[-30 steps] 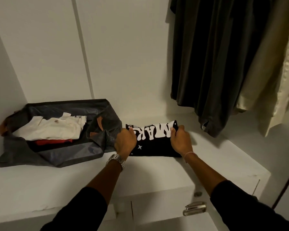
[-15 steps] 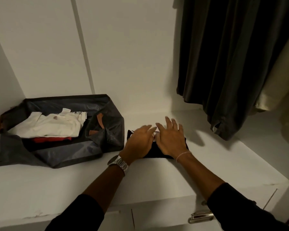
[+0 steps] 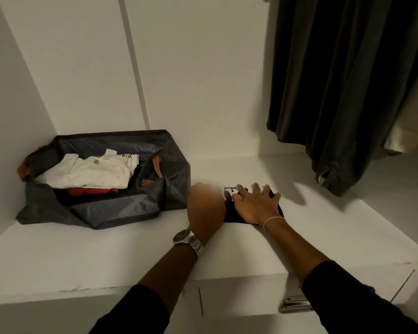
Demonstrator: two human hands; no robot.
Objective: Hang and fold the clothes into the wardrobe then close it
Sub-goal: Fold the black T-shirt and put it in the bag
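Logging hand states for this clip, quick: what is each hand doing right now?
Left hand: blurred, fingers hidden; cannot be told.
Right hand: open, fingers spread flat, pressing on the folded black shirt.

A folded black garment (image 3: 232, 212) lies flat on the white wardrobe shelf (image 3: 106, 256), mostly hidden beneath the spread fingers (image 3: 256, 189) of the right hand (image 3: 253, 206); only dark edges show (any print is covered). The left hand (image 3: 205, 208), blurred, sits at the garment's left edge. Up and right of the fingers, dark hanging clothes (image 3: 343, 92) drape inside the wardrobe, apart from the garment.
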